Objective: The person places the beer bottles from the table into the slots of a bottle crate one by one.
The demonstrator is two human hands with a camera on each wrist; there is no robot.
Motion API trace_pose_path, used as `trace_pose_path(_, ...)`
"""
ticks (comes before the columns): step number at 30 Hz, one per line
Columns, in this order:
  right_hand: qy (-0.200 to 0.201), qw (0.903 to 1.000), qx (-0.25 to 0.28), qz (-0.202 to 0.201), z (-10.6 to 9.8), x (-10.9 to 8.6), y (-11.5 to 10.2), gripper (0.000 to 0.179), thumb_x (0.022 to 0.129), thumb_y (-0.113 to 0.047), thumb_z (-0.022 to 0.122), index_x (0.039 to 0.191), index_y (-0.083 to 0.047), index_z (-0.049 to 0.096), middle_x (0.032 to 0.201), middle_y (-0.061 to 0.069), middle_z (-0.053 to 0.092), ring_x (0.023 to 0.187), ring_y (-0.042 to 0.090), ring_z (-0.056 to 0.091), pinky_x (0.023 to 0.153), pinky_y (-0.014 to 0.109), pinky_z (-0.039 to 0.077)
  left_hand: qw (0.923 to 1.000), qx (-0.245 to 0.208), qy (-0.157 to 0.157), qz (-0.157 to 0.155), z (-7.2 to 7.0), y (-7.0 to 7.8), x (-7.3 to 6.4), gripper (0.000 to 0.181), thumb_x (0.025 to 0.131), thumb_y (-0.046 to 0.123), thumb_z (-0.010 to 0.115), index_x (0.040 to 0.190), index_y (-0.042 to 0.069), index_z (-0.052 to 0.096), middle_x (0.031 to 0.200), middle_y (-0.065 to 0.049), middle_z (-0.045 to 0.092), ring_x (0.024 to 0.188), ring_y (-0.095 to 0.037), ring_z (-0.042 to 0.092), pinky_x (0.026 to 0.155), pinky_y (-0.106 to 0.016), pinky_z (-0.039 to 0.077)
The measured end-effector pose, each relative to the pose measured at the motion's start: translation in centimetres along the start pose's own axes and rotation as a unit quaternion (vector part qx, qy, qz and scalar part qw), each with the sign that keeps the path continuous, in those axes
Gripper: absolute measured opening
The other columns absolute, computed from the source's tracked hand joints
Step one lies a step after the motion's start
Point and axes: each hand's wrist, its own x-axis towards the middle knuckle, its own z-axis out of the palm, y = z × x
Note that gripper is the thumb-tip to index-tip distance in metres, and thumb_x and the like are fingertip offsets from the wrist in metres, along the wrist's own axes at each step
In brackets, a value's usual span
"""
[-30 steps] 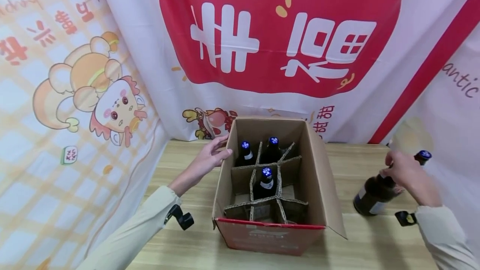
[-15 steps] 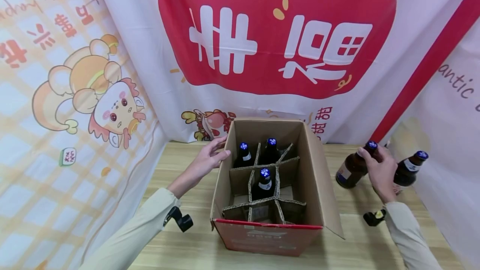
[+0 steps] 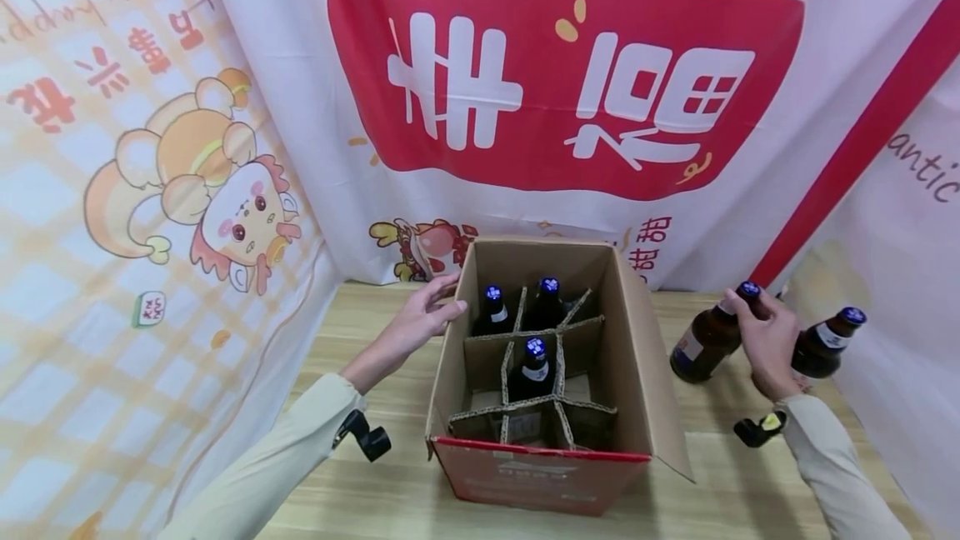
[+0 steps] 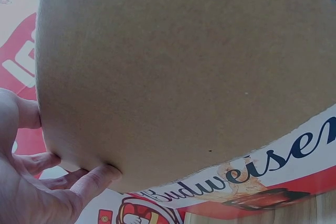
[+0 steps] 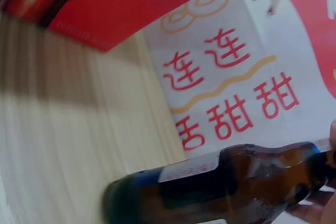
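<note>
One brown glass bottle with blue cap is gripped by right hand, right of red-brown cardboard box. Box is held by left hand. Step seems bottle-moving; steady grip needed next.

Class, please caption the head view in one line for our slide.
The left hand touches a divided carton holding three bottles; the right hand grips another bottle outside it.

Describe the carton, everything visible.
The carton looks like corrugated cardboard, brown inside, red-printed outside, with "Budweiser" lettering in the left wrist view. It stands open-topped on the table, split into cells by dividers; three blue-capped bottles stand inside. Its right flap slants outward. The left hand touches its left side near the far corner.
</note>
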Motion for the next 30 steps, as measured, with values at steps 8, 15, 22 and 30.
trace_pose_path(8, -0.142, 0.9533, 0.204, 0.172, -2.6, 1.2, -4.3, 0.007, 0.096, -0.018, 0.078, 0.093, -0.025, 0.079, 0.077, -0.017, 0.076, 0.068, -0.004, 0.069, 0.062, 0.013, 0.058, 1.0000, -0.007, 0.000, -0.003, -0.1, -0.1, -0.4, 0.070, 0.105, 0.026, 0.062, 0.166, 0.015, 0.029, 0.167, -0.019, 0.035, 0.148, -0.043, 0.043, 0.113, -0.058, 0.049)
trace_pose_path(15, -0.224, 0.9238, 0.261, 0.169, -4.3, 2.5, -9.5, 0.011, 0.098, -0.016, 0.075, 0.105, -0.023, 0.080, 0.090, -0.010, 0.081, 0.078, 0.003, 0.076, 0.069, 0.018, 0.062, 0.9999, -0.006, -0.006, 0.007, -0.3, 0.1, -0.3, 0.071, 0.105, 0.029, 0.062, 0.166, 0.015, 0.029, 0.167, -0.018, 0.034, 0.148, -0.043, 0.042, 0.113, -0.059, 0.048)
trace_pose_path(22, -0.217, 0.9587, 0.159, 0.093, -5.2, 3.1, -13.6, 0.015, 0.097, -0.024, 0.077, 0.112, -0.024, 0.079, 0.091, -0.016, 0.079, 0.077, -0.001, 0.071, 0.067, 0.013, 0.059, 0.9999, -0.009, -0.005, 0.008, -0.3, 0.4, -0.2, 0.070, 0.104, 0.027, 0.063, 0.165, 0.014, 0.031, 0.166, -0.019, 0.035, 0.147, -0.042, 0.044, 0.113, -0.058, 0.048)
trace_pose_path(30, -0.182, 0.9810, -0.063, -0.022, -5.2, 2.5, -17.0, 0.053, 0.099, -0.045, 0.069, 0.129, -0.001, 0.069, 0.085, -0.031, 0.066, 0.082, 0.008, 0.058, 0.074, 0.009, 0.047, 0.9998, -0.012, -0.010, 0.009, -0.3, 0.2, -0.3, 0.070, 0.105, 0.028, 0.062, 0.165, 0.014, 0.030, 0.167, -0.018, 0.034, 0.148, -0.042, 0.042, 0.114, -0.060, 0.047)
